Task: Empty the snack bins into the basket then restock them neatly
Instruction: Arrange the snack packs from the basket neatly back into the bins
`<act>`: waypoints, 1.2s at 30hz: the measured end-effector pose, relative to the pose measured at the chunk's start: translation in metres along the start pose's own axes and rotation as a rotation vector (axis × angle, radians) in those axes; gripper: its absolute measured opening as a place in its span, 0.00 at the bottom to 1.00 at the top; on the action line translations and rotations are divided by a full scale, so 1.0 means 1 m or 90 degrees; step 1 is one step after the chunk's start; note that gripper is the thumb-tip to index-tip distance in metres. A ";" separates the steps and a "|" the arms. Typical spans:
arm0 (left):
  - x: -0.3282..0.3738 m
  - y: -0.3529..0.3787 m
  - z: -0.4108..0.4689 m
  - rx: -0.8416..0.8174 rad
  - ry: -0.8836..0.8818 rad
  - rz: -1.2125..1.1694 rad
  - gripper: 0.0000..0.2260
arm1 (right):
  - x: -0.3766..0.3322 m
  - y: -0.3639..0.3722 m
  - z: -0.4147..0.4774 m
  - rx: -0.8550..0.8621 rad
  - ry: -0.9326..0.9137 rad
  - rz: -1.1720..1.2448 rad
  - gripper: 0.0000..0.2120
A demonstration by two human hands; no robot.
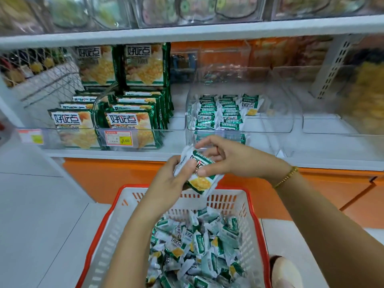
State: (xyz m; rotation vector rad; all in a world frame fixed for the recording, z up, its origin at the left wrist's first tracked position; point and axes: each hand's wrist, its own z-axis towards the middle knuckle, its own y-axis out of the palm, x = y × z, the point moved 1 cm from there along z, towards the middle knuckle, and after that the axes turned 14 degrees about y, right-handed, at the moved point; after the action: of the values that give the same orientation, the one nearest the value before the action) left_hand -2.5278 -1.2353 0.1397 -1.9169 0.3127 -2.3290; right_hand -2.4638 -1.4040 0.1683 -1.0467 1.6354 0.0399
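Basket: near, below the hands; rigid slotted white plastic with a red rim, holding a loose heap.
Left hand: clamped round a small stack of snack packets.
Right hand: pinching the top packet.
Slip risk: the film wrappers are glossy and pillow-shaped, so a slack grip would likely spill them.
Clear bin: far right, hard transparent walls; a careless placement could topple its rows.

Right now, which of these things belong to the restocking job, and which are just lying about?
Job: held packets in left hand and right hand; basket; loose packets in it; half-filled clear bin.
Lying about: large green packs; price tag; top-shelf bins.
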 end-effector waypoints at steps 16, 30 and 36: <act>0.004 0.068 0.167 -0.215 0.150 0.585 0.26 | -0.006 -0.203 0.038 0.357 0.292 -0.502 0.24; -0.006 0.068 0.169 -0.210 0.242 0.722 0.27 | 0.034 -0.207 0.130 0.286 0.383 -0.708 0.29; -0.009 0.068 0.169 -0.165 0.287 0.698 0.26 | 0.039 -0.199 0.135 0.317 0.331 -0.619 0.34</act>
State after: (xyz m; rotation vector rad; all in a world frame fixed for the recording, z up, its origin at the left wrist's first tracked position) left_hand -2.3633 -1.3146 0.1463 -0.8062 1.3387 -1.8803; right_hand -2.2314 -1.4762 0.1837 -1.4019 1.2871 -1.2999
